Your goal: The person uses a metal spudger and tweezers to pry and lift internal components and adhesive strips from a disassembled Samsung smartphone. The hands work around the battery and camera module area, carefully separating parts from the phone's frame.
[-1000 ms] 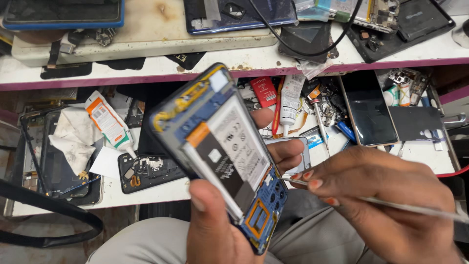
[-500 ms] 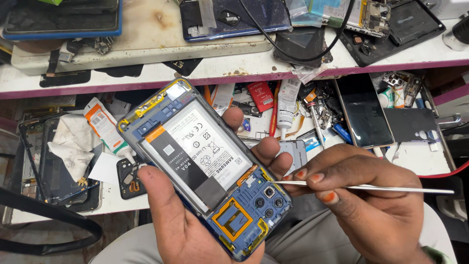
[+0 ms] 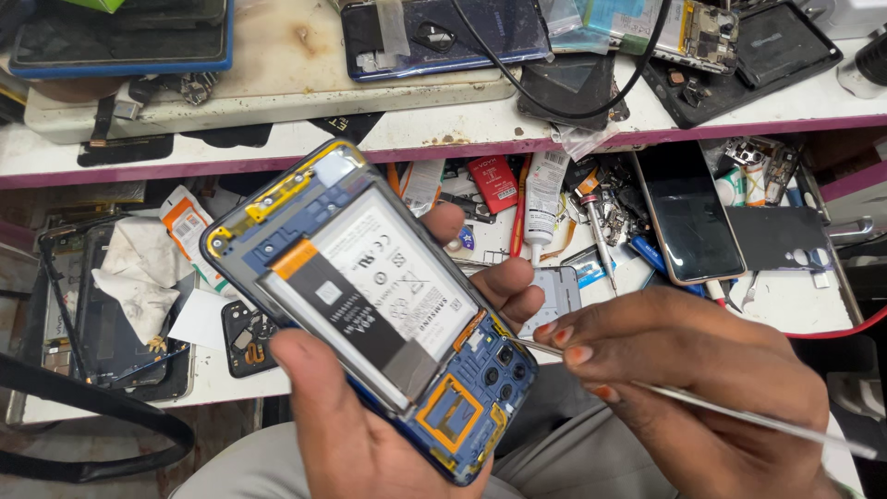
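Change: compared with half a second ago, the opened smartphone [image 3: 370, 305] is sitting at much the same tilt in the left hand [image 3: 370, 434], while the thin metal tool [image 3: 702, 407] is now reaching its tip to the phone's lower right edge, near the camera lenses.
Left hand: gripping the phone from below, thumb lying over its near edge and fingers curling up behind the far side.
Right hand [image 3: 684, 397]: pinching the metal tool narrowly between thumb and fingertips, the shaft running out to the right.
Phone: lying back-open and tilted, showing a blue inner frame, a white battery [image 3: 397, 286] with a black strip across it, and an orange-edged flex part at the lower end.
Containers: no clear container is showing; loose parts are lying straight on the lower shelf [image 3: 795, 305].
Packages and labels: a white tube [image 3: 543, 199] is standing just behind the phone, a small red packet [image 3: 494, 180] is lying beside it, and an orange-and-white sachet [image 3: 185, 226] is lying to the left.
Other items: a dark-screened phone [image 3: 688, 217] is lying face up on the right, and a crumpled white cloth [image 3: 139, 273] is resting on a dismantled frame at left.
Surface: a white workbench with a purple-edged upper shelf [image 3: 277, 139] is carrying phone bodies, cables and boards.
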